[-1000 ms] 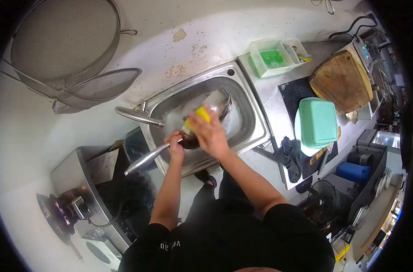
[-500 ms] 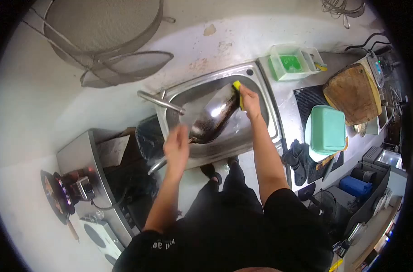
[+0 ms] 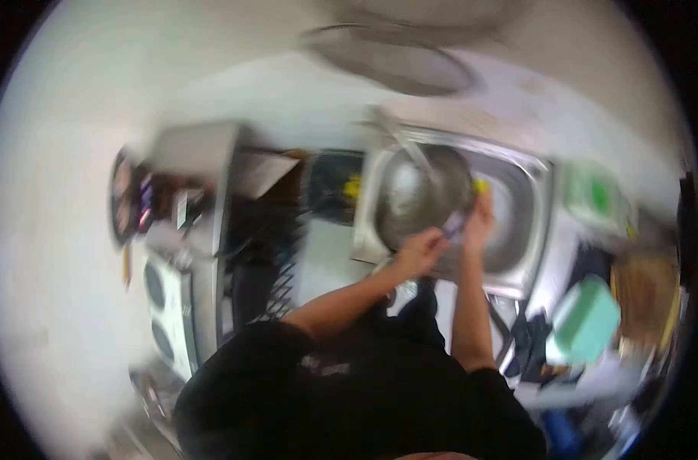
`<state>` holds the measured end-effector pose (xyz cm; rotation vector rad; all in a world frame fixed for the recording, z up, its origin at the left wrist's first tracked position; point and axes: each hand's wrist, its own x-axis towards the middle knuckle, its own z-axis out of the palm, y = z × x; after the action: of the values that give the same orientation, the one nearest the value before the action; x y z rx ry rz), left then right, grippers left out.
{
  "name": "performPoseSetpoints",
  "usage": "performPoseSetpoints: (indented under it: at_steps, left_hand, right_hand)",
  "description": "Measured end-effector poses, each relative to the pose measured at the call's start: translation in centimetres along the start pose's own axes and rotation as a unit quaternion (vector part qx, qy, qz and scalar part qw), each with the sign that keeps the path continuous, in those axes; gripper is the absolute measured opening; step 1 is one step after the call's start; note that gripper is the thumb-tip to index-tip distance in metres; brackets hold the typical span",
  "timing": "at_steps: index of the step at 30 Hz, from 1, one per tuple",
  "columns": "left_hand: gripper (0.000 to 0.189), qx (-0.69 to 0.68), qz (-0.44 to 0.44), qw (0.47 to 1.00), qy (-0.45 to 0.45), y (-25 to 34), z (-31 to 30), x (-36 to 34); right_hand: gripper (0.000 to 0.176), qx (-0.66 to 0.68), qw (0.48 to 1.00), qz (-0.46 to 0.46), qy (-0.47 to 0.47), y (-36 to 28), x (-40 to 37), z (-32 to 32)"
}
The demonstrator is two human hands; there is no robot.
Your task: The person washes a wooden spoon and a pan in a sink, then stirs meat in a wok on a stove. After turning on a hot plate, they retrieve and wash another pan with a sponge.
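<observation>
A round metal pan (image 3: 410, 192) lies in the left part of the steel sink (image 3: 539, 230), under the faucet (image 3: 410, 144). My left hand (image 3: 423, 251) is closed round the pan's handle (image 3: 455, 224) at the near right side of the pan. Close beside it, my right hand (image 3: 479, 222) holds a yellow sponge (image 3: 481, 186), which shows at its fingertips near the pan's rim. Motion blur softens the whole view, so the fingers are not sharp.
Left of the sink are a dark bin (image 3: 330, 188), a metal counter and a two-plate stove (image 3: 165, 307). On the right counter stand a green-white container (image 3: 598, 192), a mint box (image 3: 590, 322), a wooden board (image 3: 646, 299) and a dark cloth (image 3: 529, 341). Strainers hang above.
The view has swung left. My left hand has moved from free beside the pan to its handle. The pan has turned, its round interior now showing, and my right hand with the sponge is closer to my left.
</observation>
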<state>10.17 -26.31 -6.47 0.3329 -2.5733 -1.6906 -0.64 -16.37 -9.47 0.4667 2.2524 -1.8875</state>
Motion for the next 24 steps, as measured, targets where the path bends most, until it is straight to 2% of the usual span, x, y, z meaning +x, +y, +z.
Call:
performPoseSetpoints:
  at_steps: [1,2,3,4,5,6,8,9,10,12,13,14,16,17,18,19,20,21,22,24]
  left_hand:
    - [0.018,-0.059,-0.034,0.998,0.004,-1.0,-0.1,0.0]
    - [0.018,0.042,0.025,0.999,0.016,-1.2,-0.8,0.5]
    - [0.019,0.020,0.067,0.995,0.067,-0.2,-1.7,1.2]
    - [0.019,-0.003,0.066,0.992,0.106,0.5,-2.6,2.1]
    - [0.019,-0.031,0.070,0.988,0.135,1.0,-3.2,3.0]
    - [0.019,-0.028,0.069,0.986,0.150,1.4,-3.8,3.9]
    - [0.022,-0.078,0.016,0.986,0.148,1.6,-4.7,4.8]
    - [0.026,0.016,0.009,0.981,0.191,1.5,-4.4,5.3]
    - [0.026,0.016,0.009,0.980,0.199,1.3,-4.2,5.6]
    - [0.028,0.106,-0.029,0.969,0.220,1.4,-3.7,6.0]
    - [0.030,0.123,-0.037,0.974,0.188,1.7,-3.9,5.9]
    - [0.030,0.125,-0.038,0.972,0.195,1.6,-4.4,6.1]
    - [0.039,0.125,0.041,0.970,0.205,1.4,-4.0,6.4]
    - [0.041,0.116,0.063,0.963,0.234,0.7,-3.7,7.2]
    - [0.041,0.111,0.066,0.965,0.230,0.5,-3.5,7.5]
    - [0.039,0.117,0.039,0.964,0.237,0.6,-3.5,8.1]
    - [0.038,0.128,0.016,0.960,0.247,0.8,-4.0,9.2]
    - [0.039,0.152,0.012,0.959,0.240,0.9,-4.2,9.5]
    - [0.039,0.148,0.013,0.960,0.236,0.9,-4.1,9.4]
    - [0.040,0.132,0.005,0.971,0.200,0.7,-3.9,8.7]
  right_hand:
    - [0.040,0.008,0.994,-0.110,-0.015,2.3,0.4,0.6]
    - [0.040,0.202,0.973,-0.108,-0.014,3.4,0.7,1.7]
    - [0.039,0.127,0.984,-0.123,-0.023,0.4,-0.9,1.7]
    - [0.037,0.037,0.971,-0.235,0.000,-1.4,-1.7,2.0]
    - [0.034,-0.031,0.955,-0.296,-0.014,-3.9,-3.0,2.0]
    - [0.034,-0.027,0.953,-0.301,-0.028,-5.3,-3.7,1.9]
    - [0.031,-0.231,0.875,-0.423,-0.041,-6.4,-5.6,1.6]
    - [0.030,-0.255,0.867,-0.426,-0.044,-6.4,-6.1,1.8]
    - [0.030,-0.253,0.865,-0.431,-0.049,-6.4,-6.7,2.2]
    - [0.028,-0.303,0.814,-0.495,-0.009,-6.2,-7.2,2.3]
    - [0.025,-0.313,0.796,-0.519,-0.002,-6.3,-7.0,2.1]
    - [0.025,-0.308,0.795,-0.523,-0.006,-6.4,-5.8,2.3]
    - [0.026,-0.169,0.894,-0.411,-0.049,-5.3,-1.2,1.2]
    - [0.026,-0.172,0.894,-0.411,-0.047,-3.9,2.4,0.6]
    - [0.028,-0.137,0.958,-0.228,-0.110,-1.7,6.7,0.0]
    - [0.030,-0.091,0.981,-0.038,-0.167,-3.8,6.8,0.3]
    - [0.030,-0.145,0.960,-0.220,-0.098,-4.1,4.6,1.1]
    - [0.029,-0.200,0.915,-0.346,-0.048,-4.8,0.3,3.0]
    - [0.028,-0.258,0.850,-0.460,0.000,-4.6,-2.0,3.9]
    - [0.028,-0.256,0.840,-0.478,-0.009,-4.4,-2.2,3.3]
